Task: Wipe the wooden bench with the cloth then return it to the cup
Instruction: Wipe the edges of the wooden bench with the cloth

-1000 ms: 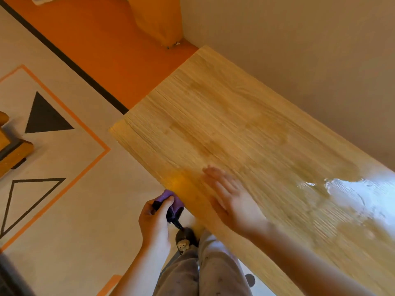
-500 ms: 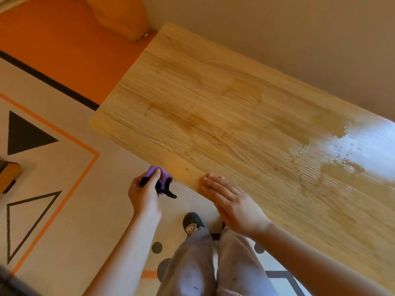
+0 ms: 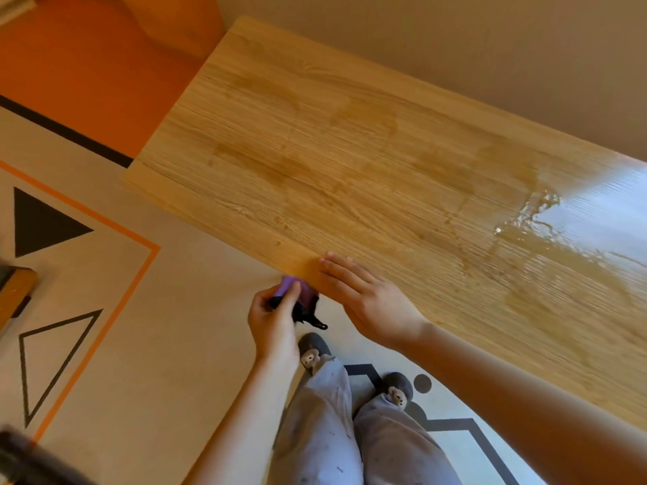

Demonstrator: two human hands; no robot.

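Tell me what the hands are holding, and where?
The left hand grips the bunched purple cloth around its upper part. The right hand holds nothing.

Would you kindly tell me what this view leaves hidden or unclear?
Head view: cup, outside the frame.
Head view: purple-and-black cloth, mostly covered by fingers of the left hand.
Head view: light wooden bench, right end cut by the frame edge, glare-washed.

The purple cloth (image 3: pixel 308 295) is mostly buried in the left hand (image 3: pixel 275 327), so its shape cannot be told. The tabletop (image 3: pixel 350 152) runs out of frame at 3 o'clock, where glare washes out its grain. At 9 o'clock a wooden object (image 3: pixel 15 292) is cropped by the edge; at 7 o'clock a dark blurred shape (image 3: pixel 31 460) is unidentifiable.
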